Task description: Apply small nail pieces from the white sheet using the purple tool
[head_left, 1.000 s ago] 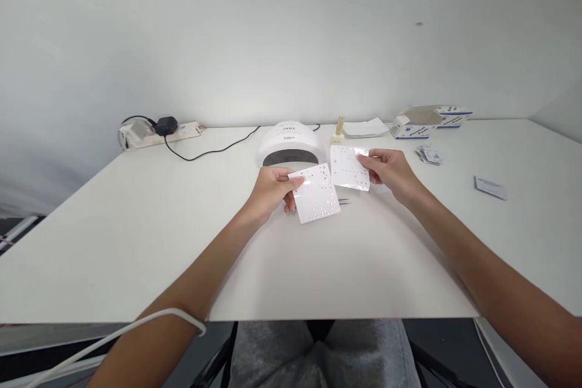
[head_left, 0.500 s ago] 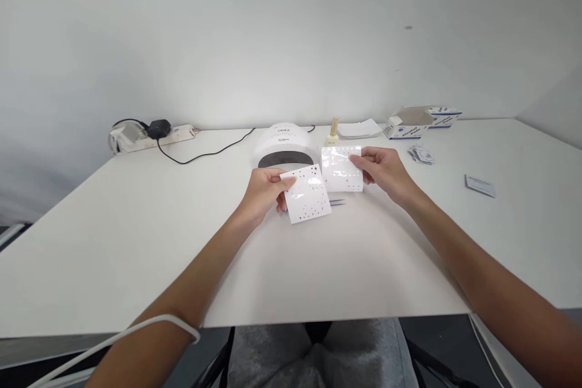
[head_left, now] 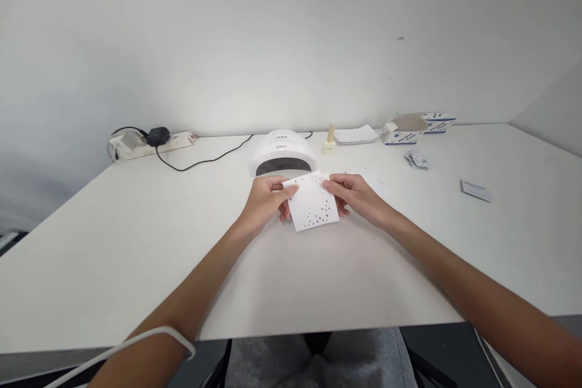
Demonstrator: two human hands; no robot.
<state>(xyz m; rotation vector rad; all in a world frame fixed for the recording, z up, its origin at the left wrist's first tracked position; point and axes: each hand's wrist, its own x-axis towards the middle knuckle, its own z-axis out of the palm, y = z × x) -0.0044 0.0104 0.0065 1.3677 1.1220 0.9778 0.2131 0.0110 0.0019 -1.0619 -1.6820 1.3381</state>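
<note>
A white nail sticker sheet point(head_left: 313, 206) with small dark, shiny star shapes is held up above the table, slightly tilted. My left hand point(head_left: 268, 197) pinches its left edge, thumb on the front. On its upper right edge, the thumb of my right hand point(head_left: 352, 191) presses with the fingers behind. A second sticker sheet point(head_left: 381, 183) lies on the table just beyond my right hand, partly covered by it. Directly behind the held sheet stands a white nail lamp point(head_left: 282, 148) with a dark opening facing me.
A nail polish bottle point(head_left: 329, 140) and white paper point(head_left: 357, 134) are near the wall. To the right are an open box point(head_left: 402, 130), small packets point(head_left: 417, 160) and a grey-white flat pack point(head_left: 475, 190). A power strip point(head_left: 179, 140) with a black adapter point(head_left: 157, 136) lies at left.
My right hand has let go of the second sticker sheet, which now lies on the table. It has moved left and taken hold of the sheet in my left hand.
</note>
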